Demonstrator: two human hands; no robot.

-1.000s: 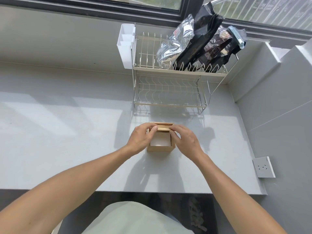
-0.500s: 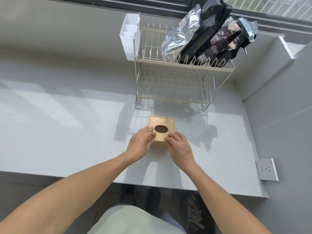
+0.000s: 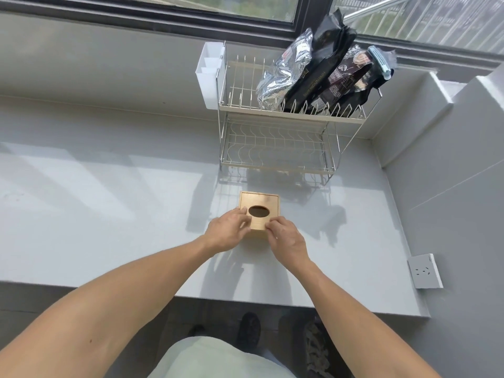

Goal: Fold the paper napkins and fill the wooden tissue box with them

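The wooden tissue box stands on the grey counter with its lid on, and a dark oval hole shows in the lid. My left hand rests at the box's near left corner with fingertips on the lid. At the near right corner my right hand pinches the lid's front edge. No paper napkins are visible; the inside of the box is hidden by the lid.
A two-tier wire dish rack stands behind the box, with foil and black bags on its top tier and a white cutlery holder on its left side. A wall socket sits on the right wall.
One second ago the box was open with white napkins showing and both hands held the lid at its far edge. The lid now lies flat over the box, and both hands are at its near edge.
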